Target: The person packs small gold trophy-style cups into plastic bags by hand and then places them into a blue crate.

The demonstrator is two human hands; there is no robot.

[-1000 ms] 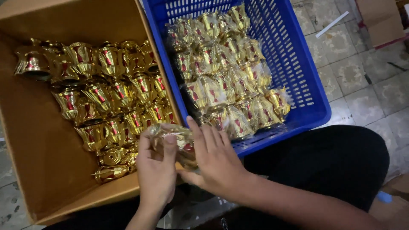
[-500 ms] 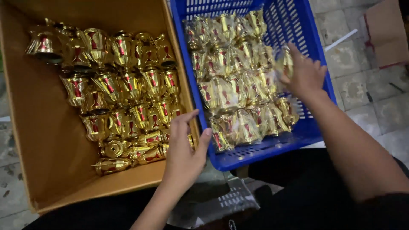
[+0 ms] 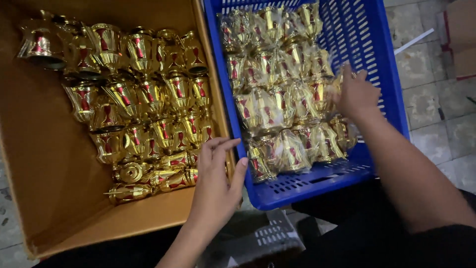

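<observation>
My right hand [image 3: 356,95] reaches into the blue plastic crate [image 3: 382,54] and closes its fingers on a plastic-wrapped gold cup [image 3: 339,83] at the right side of the pile. The crate holds several wrapped gold cups [image 3: 277,99] in rows. My left hand [image 3: 217,184] hovers open with fingers apart over the right wall of the cardboard box [image 3: 44,188]. It is just beside the nearest unwrapped gold and red cups [image 3: 173,173]. Several such cups [image 3: 139,94] lie packed in the box.
The box and crate stand side by side on a tiled floor [image 3: 431,99]. A grey perforated plastic piece [image 3: 270,238] lies by my dark-clothed legs [image 3: 357,233]. More cardboard [image 3: 458,39] sits at the far right.
A second ago both hands held a wrapped cup near my lap. My right hand has carried it into the crate, and my left hand has let go and moved to the box's edge.
</observation>
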